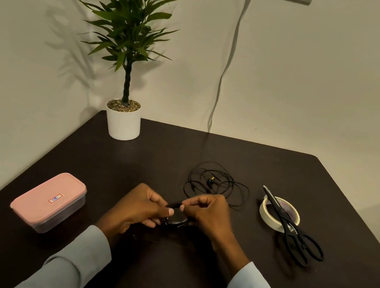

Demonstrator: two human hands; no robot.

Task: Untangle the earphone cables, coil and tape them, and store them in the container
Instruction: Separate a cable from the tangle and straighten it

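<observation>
On a dark wooden table point(213, 262), a pink-lidded plastic container point(47, 200) sits shut, left of a small black coiled earphone cable point(174, 217) pinched by the left hand point(139, 207) and right hand point(207, 213). The coil could spring loose if either pinch is eased before taping, and a second, loose black cable point(217, 183) lies tangled just beyond.

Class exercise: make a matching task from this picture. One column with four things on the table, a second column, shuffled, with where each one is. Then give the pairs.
1. container
2. scissors
3. loose cable
4. coil

A. lying across the tape roll
B. held by both hands (left hand, right hand)
C. closed, on the left
D. spread out beyond the hands

Pairs: 1-C, 2-A, 3-D, 4-B
</observation>
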